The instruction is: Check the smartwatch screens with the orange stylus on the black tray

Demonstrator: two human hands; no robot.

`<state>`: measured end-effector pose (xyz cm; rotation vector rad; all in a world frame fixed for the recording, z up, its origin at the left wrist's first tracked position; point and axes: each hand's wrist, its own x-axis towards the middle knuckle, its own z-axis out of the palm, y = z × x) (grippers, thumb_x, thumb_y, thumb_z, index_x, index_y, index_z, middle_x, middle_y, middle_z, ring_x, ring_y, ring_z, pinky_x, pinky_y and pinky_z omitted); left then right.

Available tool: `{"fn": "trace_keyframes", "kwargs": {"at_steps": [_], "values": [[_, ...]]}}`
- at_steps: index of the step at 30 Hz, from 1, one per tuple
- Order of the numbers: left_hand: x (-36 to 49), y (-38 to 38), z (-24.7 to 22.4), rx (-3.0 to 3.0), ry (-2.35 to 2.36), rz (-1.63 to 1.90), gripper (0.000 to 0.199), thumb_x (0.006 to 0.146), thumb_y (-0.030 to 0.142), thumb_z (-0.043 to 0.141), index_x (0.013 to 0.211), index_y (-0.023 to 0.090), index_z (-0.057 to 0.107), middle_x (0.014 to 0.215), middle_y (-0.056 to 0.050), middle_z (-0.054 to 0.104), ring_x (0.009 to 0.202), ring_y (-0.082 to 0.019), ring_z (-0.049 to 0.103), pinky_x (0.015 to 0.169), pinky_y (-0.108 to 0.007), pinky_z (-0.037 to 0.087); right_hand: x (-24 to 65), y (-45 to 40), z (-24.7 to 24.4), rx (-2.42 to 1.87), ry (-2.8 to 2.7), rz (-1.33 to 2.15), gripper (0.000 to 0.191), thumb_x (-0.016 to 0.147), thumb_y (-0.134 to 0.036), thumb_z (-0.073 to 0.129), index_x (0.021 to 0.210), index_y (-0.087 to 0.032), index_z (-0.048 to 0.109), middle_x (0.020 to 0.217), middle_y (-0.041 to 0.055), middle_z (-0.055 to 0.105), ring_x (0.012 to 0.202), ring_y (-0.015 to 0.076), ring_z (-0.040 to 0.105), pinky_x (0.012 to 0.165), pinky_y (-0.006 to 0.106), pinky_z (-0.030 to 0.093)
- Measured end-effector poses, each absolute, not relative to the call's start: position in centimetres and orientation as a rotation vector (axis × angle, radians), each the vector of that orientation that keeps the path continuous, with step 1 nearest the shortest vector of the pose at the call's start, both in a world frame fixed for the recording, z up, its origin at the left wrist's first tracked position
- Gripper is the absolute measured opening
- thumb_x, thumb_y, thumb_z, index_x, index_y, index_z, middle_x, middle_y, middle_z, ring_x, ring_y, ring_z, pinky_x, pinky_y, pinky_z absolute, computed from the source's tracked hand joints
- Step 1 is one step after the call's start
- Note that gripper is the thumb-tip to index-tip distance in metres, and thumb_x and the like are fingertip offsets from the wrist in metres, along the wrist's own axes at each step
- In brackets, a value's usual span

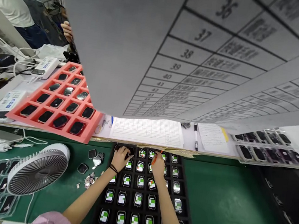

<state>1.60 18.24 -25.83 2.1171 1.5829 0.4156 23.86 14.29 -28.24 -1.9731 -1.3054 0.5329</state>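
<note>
A slim orange tool (154, 160) is being pinched in the nearly closed right hand (159, 165), over the black compartmented tray (131, 190) where square watches with green-and-white screens (138, 199) are being held. Back-left, dark-screened watches (131, 150) are being partly covered by the half-curled left hand (120, 157); its grip cannot be told.

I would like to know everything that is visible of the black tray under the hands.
The black tray lies flat on the green table. It looks matte, perhaps foam; the exact material is unclear. Dividers separate its rows of watches, many with lit white-and-green screens. The left hand and right hand are over its far rows, hiding parts.
</note>
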Motion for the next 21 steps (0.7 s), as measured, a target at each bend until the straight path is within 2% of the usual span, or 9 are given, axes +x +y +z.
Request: {"fn": "trace_keyframes", "kwargs": {"at_steps": [4,9,13,16,19,21], "values": [[2.5,18.8,-25.8,2.098,1.538,0.374,0.007,0.082,0.015,0.057,0.086,0.021,0.059,0.093,-0.006,0.059,0.092,-0.024,0.057,0.079,-0.036,0.046,23.8,14.6,-28.3,-1.94,-1.281,0.584,0.035,0.092,-0.035,0.035,0.099,-0.012,0.06,0.08,0.0144,0.064,0.072,0.0267,0.064,0.063,0.037,0.049],[4.3,19.2,-25.4,2.094,1.459,0.355,0.012,0.084,0.017,0.054,0.094,0.021,0.061,0.103,-0.008,0.06,0.103,-0.027,0.055,0.088,-0.042,0.044,23.9,14.7,-28.3,-1.889,-1.24,0.666,0.044,0.095,-0.042,0.026,0.101,-0.014,0.059,0.071,0.008,0.062,0.058,0.0212,0.062,0.055,0.033,0.049],[7.0,19.3,-26.0,2.074,1.351,0.307,0.031,0.08,0.015,0.06,0.11,0.019,0.058,0.111,-0.01,0.061,0.109,-0.027,0.054,0.095,-0.04,0.044,23.8,15.4,-28.4,-1.92,-1.236,0.702,0.041,0.094,-0.041,0.03,0.1,-0.015,0.061,0.067,0.0072,0.061,0.059,0.0234,0.061,0.057,0.034,0.046],[8.8,19.8,-26.9,2.048,1.315,0.267,0.044,0.078,0.012,0.063,0.121,0.015,0.054,0.12,-0.014,0.058,0.115,-0.028,0.052,0.1,-0.043,0.041,23.9,16.0,-28.7,-1.956,-1.243,0.743,0.036,0.092,-0.036,0.034,0.098,-0.014,0.062,0.067,0.008,0.062,0.062,0.025,0.062,0.058,0.034,0.044],[9.6,20.6,-27.7,2.03,1.269,0.234,0.038,0.085,0.023,0.062,0.121,0.014,0.054,0.125,-0.013,0.055,0.115,-0.027,0.053,0.099,-0.048,0.042,23.9,16.5,-29.1,-1.984,-1.226,0.812,0.031,0.093,-0.031,0.038,0.103,-0.013,0.061,0.068,0.0072,0.063,0.062,0.0234,0.062,0.058,0.033,0.044],[9.7,21.1,-27.9,2.02,1.231,0.212,0.034,0.089,0.03,0.057,0.12,0.015,0.054,0.124,-0.011,0.055,0.11,-0.025,0.056,0.094,-0.048,0.046,23.9,16.9,-29.3,-1.988,-1.204,0.871,0.027,0.094,-0.03,0.043,0.106,-0.013,0.06,0.076,0.0064,0.065,0.066,0.0205,0.063,0.061,0.033,0.048]]}}
